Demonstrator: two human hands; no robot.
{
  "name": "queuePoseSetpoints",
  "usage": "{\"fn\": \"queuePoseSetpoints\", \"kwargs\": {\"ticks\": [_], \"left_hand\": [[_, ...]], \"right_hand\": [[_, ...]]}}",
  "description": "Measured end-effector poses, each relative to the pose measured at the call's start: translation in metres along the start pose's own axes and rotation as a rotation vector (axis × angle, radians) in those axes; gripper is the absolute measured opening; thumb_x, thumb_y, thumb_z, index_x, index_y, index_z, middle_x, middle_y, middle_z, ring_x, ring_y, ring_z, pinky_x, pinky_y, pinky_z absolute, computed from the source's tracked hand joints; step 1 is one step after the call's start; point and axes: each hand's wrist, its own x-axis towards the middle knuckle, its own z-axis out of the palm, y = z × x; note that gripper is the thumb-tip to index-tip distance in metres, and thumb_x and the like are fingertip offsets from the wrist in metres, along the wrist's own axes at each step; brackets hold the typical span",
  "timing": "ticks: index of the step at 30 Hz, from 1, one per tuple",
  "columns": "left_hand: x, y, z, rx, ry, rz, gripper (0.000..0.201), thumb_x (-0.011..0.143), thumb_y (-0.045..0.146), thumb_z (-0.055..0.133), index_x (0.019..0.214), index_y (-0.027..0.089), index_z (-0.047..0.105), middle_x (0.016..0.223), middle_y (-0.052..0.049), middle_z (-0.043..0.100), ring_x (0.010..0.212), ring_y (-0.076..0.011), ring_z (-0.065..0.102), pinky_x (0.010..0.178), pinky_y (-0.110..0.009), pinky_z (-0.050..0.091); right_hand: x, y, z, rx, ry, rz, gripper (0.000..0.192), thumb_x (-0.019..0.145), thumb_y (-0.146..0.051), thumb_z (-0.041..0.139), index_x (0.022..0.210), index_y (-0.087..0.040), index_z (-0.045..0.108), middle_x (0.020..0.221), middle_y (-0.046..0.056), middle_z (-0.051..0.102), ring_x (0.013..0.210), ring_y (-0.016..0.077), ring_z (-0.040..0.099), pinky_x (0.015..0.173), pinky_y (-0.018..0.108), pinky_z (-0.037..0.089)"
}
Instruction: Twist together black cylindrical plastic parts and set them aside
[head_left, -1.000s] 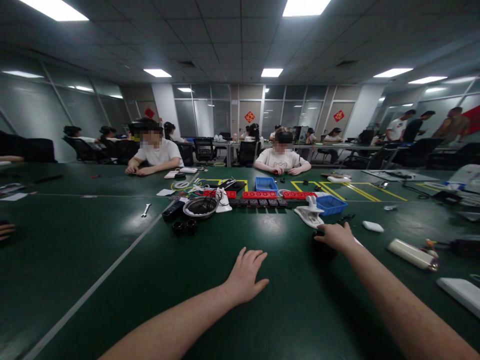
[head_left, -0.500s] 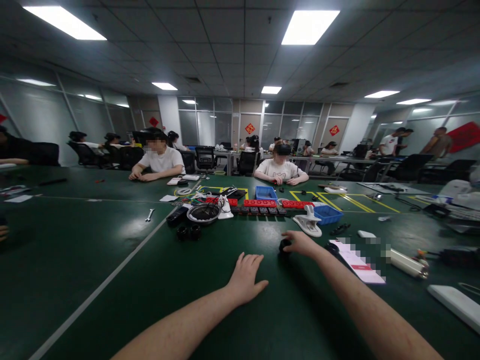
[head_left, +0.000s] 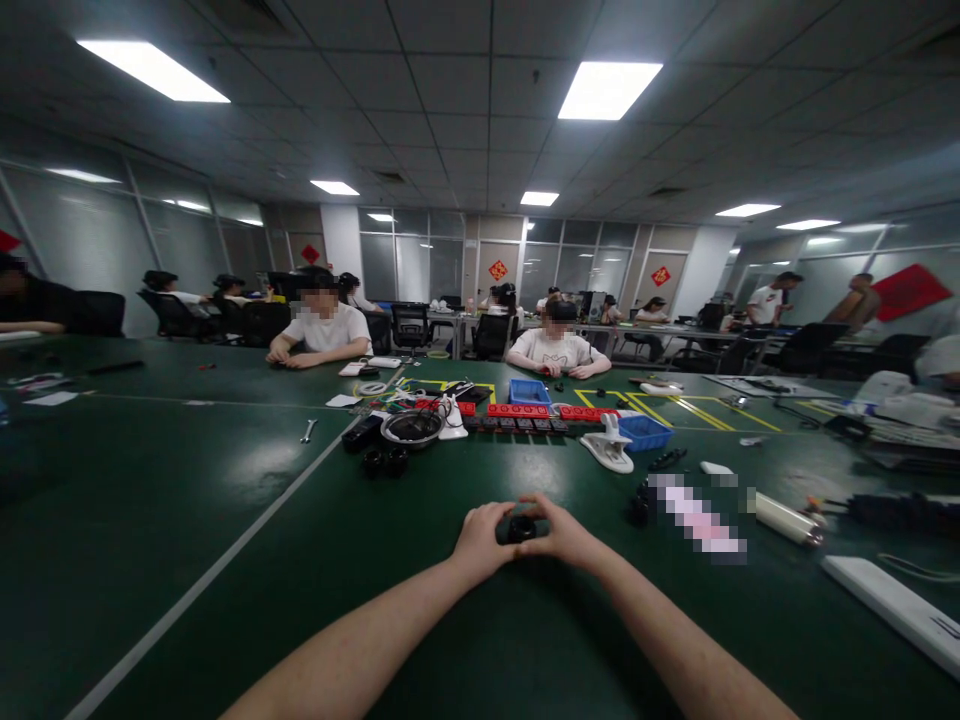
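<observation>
A small black round part (head_left: 520, 528) with a shiny, ring-like top is framed by both hands, just over the green table (head_left: 390, 610). My right hand (head_left: 564, 535) grips it from the right, fingers curved over its far side and thumb along its near side. From the left, my left hand (head_left: 478, 538) closes around it with fingers and thumb curved in. The fingertips of both hands meet or overlap around the part, and its underside is hidden. Another black round object (head_left: 640, 502) stands to the right, beside a blurred pink-and-white paper (head_left: 697, 515).
Ahead lie a pair of black round pieces (head_left: 385, 460), a round mesh-covered frame (head_left: 412, 427), a black-and-red power strip row (head_left: 517, 424), a white clip base (head_left: 609, 445) and blue bins (head_left: 643, 433). A wrench (head_left: 308, 431) is at left, a white bar (head_left: 892, 605) at right. People sit opposite.
My right hand has brought the black round part left and nearer to me. My left hand, earlier spread apart on the table, has come up to it and curled around it.
</observation>
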Motion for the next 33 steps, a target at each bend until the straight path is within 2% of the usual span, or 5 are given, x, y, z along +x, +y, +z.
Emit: {"fn": "queuePoseSetpoints", "kwargs": {"ticks": [7,14,23,29,33], "left_hand": [[0.003,-0.003,-0.002,-0.104,-0.032,0.044,0.060,0.054,0.042,0.069,0.108,0.022,0.052,0.103,-0.006,0.054,0.096,-0.0224,0.047,0.084,-0.034,0.037],[0.013,0.002,-0.009,-0.138,-0.142,0.080,0.043,0.057,0.037,0.068,0.096,0.021,0.060,0.091,-0.003,0.058,0.088,-0.0196,0.051,0.078,-0.029,0.039],[0.012,-0.002,0.001,-0.195,-0.093,-0.003,0.045,0.057,0.030,0.069,0.100,0.020,0.059,0.089,-0.003,0.058,0.085,-0.0185,0.052,0.076,-0.027,0.040],[0.006,0.010,0.016,-0.043,0.120,-0.133,0.041,0.058,0.033,0.068,0.096,0.020,0.058,0.086,-0.003,0.058,0.078,-0.0191,0.052,0.072,-0.030,0.041],[0.008,0.014,0.016,0.002,0.134,-0.161,0.040,0.059,0.035,0.066,0.096,0.021,0.058,0.086,-0.003,0.058,0.079,-0.0196,0.052,0.073,-0.031,0.040]], "right_hand": [[-0.011,0.018,-0.010,0.203,-0.120,0.088,0.062,0.059,-0.030,0.066,0.115,-0.016,0.044,0.113,0.009,0.051,0.104,0.0233,0.046,0.090,0.037,0.032],[-0.002,0.009,-0.008,0.037,-0.211,0.076,0.030,0.058,-0.016,0.062,0.088,-0.014,0.059,0.075,-0.001,0.058,0.070,0.0150,0.053,0.062,0.024,0.040],[0.000,0.028,0.010,-0.237,0.043,0.081,0.025,0.054,-0.031,0.068,0.070,-0.016,0.056,0.069,-0.002,0.053,0.068,0.0141,0.047,0.059,0.022,0.032],[-0.003,0.011,0.029,-0.591,0.244,0.202,0.023,0.061,-0.036,0.060,0.070,-0.017,0.052,0.070,0.001,0.056,0.065,0.0146,0.049,0.055,0.022,0.029],[-0.005,-0.001,0.033,-0.737,0.338,0.246,0.025,0.065,-0.041,0.055,0.071,-0.017,0.053,0.076,0.006,0.057,0.076,0.0215,0.050,0.066,0.030,0.031]]}}
